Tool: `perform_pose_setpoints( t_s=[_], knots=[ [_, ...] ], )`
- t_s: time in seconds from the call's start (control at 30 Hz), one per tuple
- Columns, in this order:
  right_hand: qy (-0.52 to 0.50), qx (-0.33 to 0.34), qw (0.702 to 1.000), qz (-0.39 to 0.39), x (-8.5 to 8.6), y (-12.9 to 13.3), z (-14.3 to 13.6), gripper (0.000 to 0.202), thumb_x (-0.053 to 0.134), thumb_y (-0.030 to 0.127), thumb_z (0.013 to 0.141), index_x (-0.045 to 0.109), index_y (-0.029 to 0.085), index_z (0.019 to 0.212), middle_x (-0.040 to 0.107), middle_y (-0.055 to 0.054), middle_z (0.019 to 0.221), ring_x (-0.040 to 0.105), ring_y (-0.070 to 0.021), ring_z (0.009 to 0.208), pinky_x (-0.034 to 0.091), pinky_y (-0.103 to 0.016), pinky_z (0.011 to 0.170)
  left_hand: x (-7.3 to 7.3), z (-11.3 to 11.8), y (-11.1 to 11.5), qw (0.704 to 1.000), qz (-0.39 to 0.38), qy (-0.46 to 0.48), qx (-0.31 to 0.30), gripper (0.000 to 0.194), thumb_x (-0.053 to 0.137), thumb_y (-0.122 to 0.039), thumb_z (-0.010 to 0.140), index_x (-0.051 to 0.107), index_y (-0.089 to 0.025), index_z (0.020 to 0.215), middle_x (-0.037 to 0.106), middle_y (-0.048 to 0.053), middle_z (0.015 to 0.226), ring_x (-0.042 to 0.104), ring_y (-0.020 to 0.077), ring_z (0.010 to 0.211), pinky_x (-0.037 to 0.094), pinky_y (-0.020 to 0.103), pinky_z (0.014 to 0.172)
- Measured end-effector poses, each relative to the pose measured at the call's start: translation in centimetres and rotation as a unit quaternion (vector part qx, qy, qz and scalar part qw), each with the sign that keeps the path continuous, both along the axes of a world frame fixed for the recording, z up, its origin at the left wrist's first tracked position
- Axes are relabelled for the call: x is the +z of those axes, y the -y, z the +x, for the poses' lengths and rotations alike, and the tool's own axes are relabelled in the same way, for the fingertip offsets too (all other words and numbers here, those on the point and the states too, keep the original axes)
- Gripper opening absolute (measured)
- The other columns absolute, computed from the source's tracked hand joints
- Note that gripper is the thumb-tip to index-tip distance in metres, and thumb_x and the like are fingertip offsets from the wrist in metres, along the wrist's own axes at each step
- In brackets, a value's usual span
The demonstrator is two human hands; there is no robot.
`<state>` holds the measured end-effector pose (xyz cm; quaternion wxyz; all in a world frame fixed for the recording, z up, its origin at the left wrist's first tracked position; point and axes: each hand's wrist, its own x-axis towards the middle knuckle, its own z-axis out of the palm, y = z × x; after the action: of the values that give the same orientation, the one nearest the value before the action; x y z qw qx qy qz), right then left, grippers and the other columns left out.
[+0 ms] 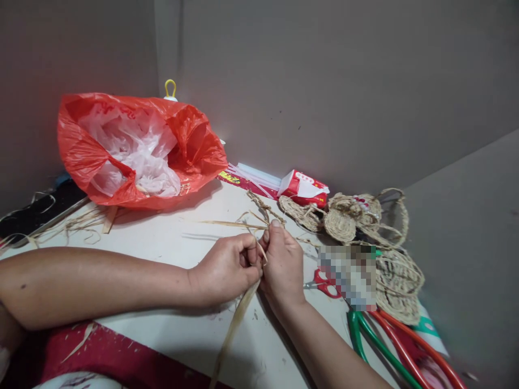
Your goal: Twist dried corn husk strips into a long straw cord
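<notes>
My left hand (229,267) and my right hand (284,265) meet over the white table (162,324). Fingers of my left hand are curled in a pinch on a pale dry fibre strip (235,324), whose long end hangs down toward the table's front edge. My right hand is closed around the same fibre, thumb up, touching my left fingertips. Thin strands stick out above and to the left of the hands. Just beyond my right thumb lies a brown twisted fibre piece (259,204). The exact hold between the fingertips is partly hidden.
A red plastic bag (198,156) with white plastic inside stands back left, loose fibres (81,221) beside it. Behind are a red tissue pack (302,186) and straws (255,178). Woven fibre pieces (340,221), red scissors (328,283) and green-handled (381,346) and red-handled tools (421,346) lie right.
</notes>
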<state>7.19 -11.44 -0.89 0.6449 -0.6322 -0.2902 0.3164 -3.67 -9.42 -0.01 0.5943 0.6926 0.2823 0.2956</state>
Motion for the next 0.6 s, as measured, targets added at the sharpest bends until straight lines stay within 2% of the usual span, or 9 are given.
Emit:
perform_pose_setpoints(
  t_s=[0.17, 0.3, 0.47, 0.6],
  knots=[
    [0.022, 0.006, 1.0, -0.009, -0.3, -0.1, 0.3, 0.044, 0.049, 0.047, 0.087, 0.039, 0.021, 0.053, 0.036, 0.008, 0.041, 0.032, -0.008, 0.038, 0.028, -0.022, 0.038, 0.0, 0.1, 0.1, 0.999, -0.047, 0.006, -0.008, 0.017, 0.049, -0.002, 0.062, 0.043, -0.017, 0.064, 0.044, -0.006, 0.058, 0.038, 0.0064, 0.054, 0.03, 0.019, 0.05],
    [-0.046, 0.011, 0.999, -0.006, -0.2, -0.3, 0.4, 0.042, 0.054, 0.046, 0.084, 0.039, 0.021, 0.053, 0.037, 0.008, 0.04, 0.032, -0.0077, 0.035, 0.027, -0.021, 0.036, 0.9, -0.1, 0.0, 0.992, -0.101, 0.073, -0.003, 0.02, 0.053, -0.003, 0.065, 0.04, -0.017, 0.062, 0.045, -0.006, 0.061, 0.041, 0.0061, 0.057, 0.034, 0.018, 0.053],
    [-0.119, 0.008, 0.993, -0.018, 0.4, -0.4, 0.4, 0.038, 0.051, 0.039, 0.086, 0.037, 0.021, 0.055, 0.032, 0.009, 0.041, 0.026, -0.0064, 0.034, 0.023, -0.02, 0.033, 4.1, -1.3, -0.1, 0.977, -0.145, 0.152, -0.021, 0.021, 0.06, -0.008, 0.072, 0.041, -0.017, 0.068, 0.052, -0.004, 0.071, 0.054, 0.0081, 0.067, 0.043, 0.02, 0.062],
    [-0.179, 0.043, 0.983, 0.002, 0.4, -0.4, 0.3, 0.038, 0.053, 0.04, 0.084, 0.034, 0.022, 0.057, 0.027, 0.011, 0.042, 0.02, -0.0047, 0.033, 0.016, -0.017, 0.031, 7.2, -3.0, 0.2, 0.952, -0.224, 0.195, -0.069, 0.019, 0.058, -0.017, 0.081, 0.04, -0.019, 0.076, 0.053, -0.005, 0.071, 0.058, 0.0077, 0.052, 0.043, 0.019, 0.049]
  ],
)
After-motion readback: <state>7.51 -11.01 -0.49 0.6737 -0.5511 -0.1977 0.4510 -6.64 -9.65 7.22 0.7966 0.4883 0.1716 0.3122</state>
